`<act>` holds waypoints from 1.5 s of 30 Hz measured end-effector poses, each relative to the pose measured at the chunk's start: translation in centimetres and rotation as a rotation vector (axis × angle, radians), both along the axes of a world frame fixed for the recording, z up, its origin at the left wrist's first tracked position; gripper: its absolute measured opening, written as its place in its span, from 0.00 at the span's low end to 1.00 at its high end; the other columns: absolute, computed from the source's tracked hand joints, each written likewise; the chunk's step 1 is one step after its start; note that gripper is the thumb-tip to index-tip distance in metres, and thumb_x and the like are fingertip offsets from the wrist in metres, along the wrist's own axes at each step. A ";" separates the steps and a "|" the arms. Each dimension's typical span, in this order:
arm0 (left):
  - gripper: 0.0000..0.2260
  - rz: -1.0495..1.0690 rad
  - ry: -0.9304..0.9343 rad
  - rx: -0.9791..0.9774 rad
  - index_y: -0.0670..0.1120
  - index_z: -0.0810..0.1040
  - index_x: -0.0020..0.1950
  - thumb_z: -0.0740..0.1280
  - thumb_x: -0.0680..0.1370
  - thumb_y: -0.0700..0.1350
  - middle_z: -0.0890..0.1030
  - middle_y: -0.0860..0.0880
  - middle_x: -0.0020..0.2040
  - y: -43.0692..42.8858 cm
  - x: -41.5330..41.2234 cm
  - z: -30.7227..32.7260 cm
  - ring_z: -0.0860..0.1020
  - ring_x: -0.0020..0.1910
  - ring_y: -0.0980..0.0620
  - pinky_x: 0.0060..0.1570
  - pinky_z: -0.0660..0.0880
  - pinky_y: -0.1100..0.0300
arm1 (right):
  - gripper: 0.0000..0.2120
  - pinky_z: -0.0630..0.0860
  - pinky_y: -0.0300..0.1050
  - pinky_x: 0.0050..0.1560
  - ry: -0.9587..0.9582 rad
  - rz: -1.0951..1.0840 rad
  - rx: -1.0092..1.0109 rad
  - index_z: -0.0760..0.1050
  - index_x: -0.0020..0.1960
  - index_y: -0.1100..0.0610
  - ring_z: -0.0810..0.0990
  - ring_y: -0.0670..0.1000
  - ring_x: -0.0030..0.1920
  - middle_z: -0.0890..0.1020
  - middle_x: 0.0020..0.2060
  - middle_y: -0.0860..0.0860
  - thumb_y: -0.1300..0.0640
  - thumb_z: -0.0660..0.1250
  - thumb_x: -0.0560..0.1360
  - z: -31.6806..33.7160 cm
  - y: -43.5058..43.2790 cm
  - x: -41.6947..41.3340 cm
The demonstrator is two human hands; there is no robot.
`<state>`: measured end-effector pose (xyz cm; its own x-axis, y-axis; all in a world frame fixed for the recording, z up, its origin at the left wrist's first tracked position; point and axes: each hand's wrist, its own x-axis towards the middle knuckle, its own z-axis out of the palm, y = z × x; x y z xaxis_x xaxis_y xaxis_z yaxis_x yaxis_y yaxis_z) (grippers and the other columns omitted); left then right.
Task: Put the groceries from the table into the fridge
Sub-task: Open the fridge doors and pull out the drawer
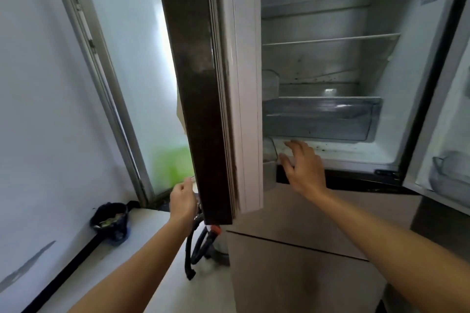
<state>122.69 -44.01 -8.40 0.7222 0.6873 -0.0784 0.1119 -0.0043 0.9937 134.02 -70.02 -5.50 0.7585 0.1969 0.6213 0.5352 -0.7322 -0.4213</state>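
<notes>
The fridge stands open in front of me, its glass shelves [330, 39] bare, with a clear drawer [318, 119] below them. The dark left door [195, 84] is swung out edge-on to me. My left hand [181, 201] grips that door near its bottom corner; its fingers are hidden behind the door. My right hand [305, 168] reaches in with fingers spread, touching the compartment's front floor edge just under the drawer, beside a clear door bin [269, 157]. No groceries are in view.
The right door [445, 134] hangs open at the far right, with a bin on it. The closed lower fridge fronts [305, 236] are below my arms. To the left are a window frame [101, 58], a dark pot [110, 221] on a white ledge, and black hoses [195, 249].
</notes>
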 end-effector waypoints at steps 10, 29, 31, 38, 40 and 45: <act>0.27 0.152 -0.391 1.302 0.48 0.60 0.74 0.58 0.78 0.57 0.59 0.42 0.76 -0.2 -4.7 6.9 0.59 0.74 0.47 0.70 0.60 0.50 | 0.29 0.70 0.53 0.56 -0.097 0.290 -0.045 0.81 0.50 0.58 0.77 0.58 0.54 0.81 0.51 0.55 0.43 0.46 0.80 -0.4 7.4 2.7; 0.24 0.378 -0.060 1.097 0.52 0.51 0.78 0.54 0.82 0.51 0.69 0.45 0.70 9.2 -0.5 4.4 0.73 0.62 0.42 0.57 0.72 0.48 | 0.13 0.69 0.49 0.42 -0.618 0.610 -0.104 0.79 0.52 0.54 0.76 0.54 0.40 0.79 0.40 0.50 0.46 0.62 0.78 -3.3 17.7 3.2; 0.25 0.381 0.037 1.087 0.51 0.51 0.78 0.56 0.82 0.49 0.71 0.43 0.67 10.4 0.0 4.7 0.76 0.55 0.39 0.51 0.73 0.48 | 0.13 0.67 0.49 0.42 -0.601 0.581 -0.142 0.78 0.55 0.53 0.76 0.54 0.41 0.79 0.41 0.50 0.46 0.62 0.78 -3.4 19.0 2.8; 0.29 0.346 0.185 1.105 0.50 0.49 0.78 0.60 0.81 0.46 0.76 0.40 0.61 11.4 0.1 5.5 0.77 0.50 0.38 0.44 0.71 0.51 | 0.14 0.64 0.49 0.43 -0.594 0.536 -0.179 0.77 0.58 0.52 0.75 0.53 0.42 0.79 0.43 0.49 0.47 0.62 0.77 -3.7 20.9 2.2; 0.29 0.335 0.216 1.125 0.50 0.49 0.78 0.60 0.81 0.46 0.76 0.40 0.59 11.2 -0.3 5.7 0.77 0.49 0.38 0.42 0.69 0.52 | 0.15 0.64 0.49 0.44 -0.577 0.529 -0.206 0.77 0.59 0.53 0.75 0.54 0.43 0.79 0.44 0.50 0.48 0.62 0.77 -3.7 20.7 2.1; 0.25 0.293 0.338 1.220 0.48 0.58 0.76 0.60 0.79 0.43 0.72 0.41 0.58 10.8 -2.6 6.5 0.76 0.45 0.39 0.38 0.70 0.51 | 0.20 0.66 0.51 0.56 -0.441 0.535 -0.301 0.73 0.64 0.55 0.75 0.56 0.52 0.79 0.52 0.54 0.47 0.61 0.76 -2.7 19.8 1.0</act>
<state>120.11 -33.18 -1.88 0.6017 0.5716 0.5579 0.5053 -0.8133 0.2884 134.97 -50.26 -8.21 0.2058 0.6773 0.7063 0.9226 -0.3750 0.0908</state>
